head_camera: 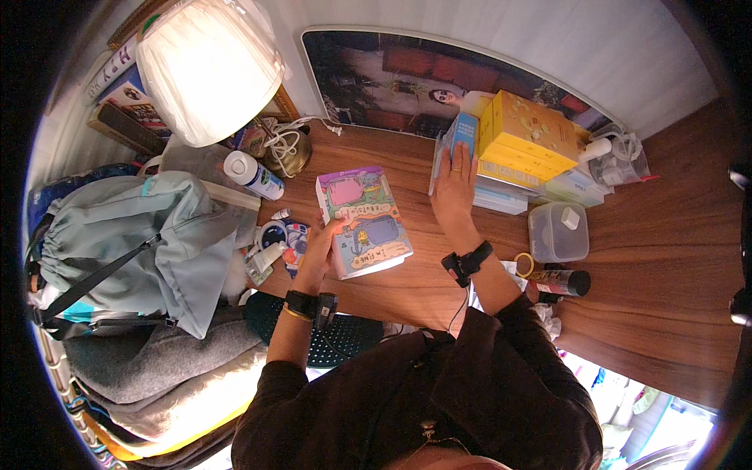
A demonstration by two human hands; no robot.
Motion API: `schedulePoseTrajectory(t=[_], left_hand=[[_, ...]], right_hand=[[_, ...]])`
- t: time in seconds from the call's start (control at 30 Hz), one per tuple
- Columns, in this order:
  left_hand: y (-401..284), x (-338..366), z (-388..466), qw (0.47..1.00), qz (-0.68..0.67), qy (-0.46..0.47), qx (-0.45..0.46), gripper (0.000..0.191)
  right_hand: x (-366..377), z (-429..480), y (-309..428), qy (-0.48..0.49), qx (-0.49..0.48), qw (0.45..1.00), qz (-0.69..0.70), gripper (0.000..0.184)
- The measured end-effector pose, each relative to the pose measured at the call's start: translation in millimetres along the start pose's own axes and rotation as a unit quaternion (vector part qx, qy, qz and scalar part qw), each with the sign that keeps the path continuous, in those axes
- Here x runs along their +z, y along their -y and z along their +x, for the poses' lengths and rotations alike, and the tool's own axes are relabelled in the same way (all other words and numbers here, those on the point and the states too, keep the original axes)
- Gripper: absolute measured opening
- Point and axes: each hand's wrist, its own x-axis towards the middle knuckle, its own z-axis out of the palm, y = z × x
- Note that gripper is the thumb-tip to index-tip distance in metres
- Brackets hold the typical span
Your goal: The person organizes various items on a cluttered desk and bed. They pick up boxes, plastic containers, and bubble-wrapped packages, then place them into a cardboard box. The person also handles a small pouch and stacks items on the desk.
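Note:
My left hand [320,245] grips the left edge of a thick, cartoon-covered book [365,220], its thumb on the cover. That book lies over the middle of the wooden desk [405,296], and its pale lower edge shows. Farther right, my right hand [455,188] rests with extended fingers against a blue box [464,132] at the left end of a stack; its thumb is hard to make out. Yellow boxes [526,138] stand just right of those fingers. Below them, white-and-blue boxes [499,198] lie near the knuckles. Each wrist wears a black strapped device.
A lit lamp [211,70] and a white spray can [254,175] stand at the back left. A grey-green backpack [147,235] fills the left side. Near my left hand lies an astronaut-shaped item [276,235]. A clear container [558,232] and a dark-capped bottle [564,282] are at right.

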Motion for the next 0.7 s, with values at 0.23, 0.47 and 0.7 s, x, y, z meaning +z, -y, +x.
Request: schedulePoseTrajectory(t=[0.23, 0.47, 0.7], left_hand=[[1, 20, 19, 0.998, -0.052, -0.025, 0.036, 0.040], [7, 44, 67, 0.975, -0.212, 0.041, 0.051, 0.034], [32, 84, 134, 0.980, -0.193, 0.041, 0.034, 0.019]], right_hand=[[-15, 0, -7, -0.018, -0.028, 0.998, 0.060, 0.054], [-49, -65, -26, -0.058, -0.016, 0.970, 0.237, 0.047], [-61, -117, -52, 0.031, 0.082, 0.925, 0.370, 0.041]])
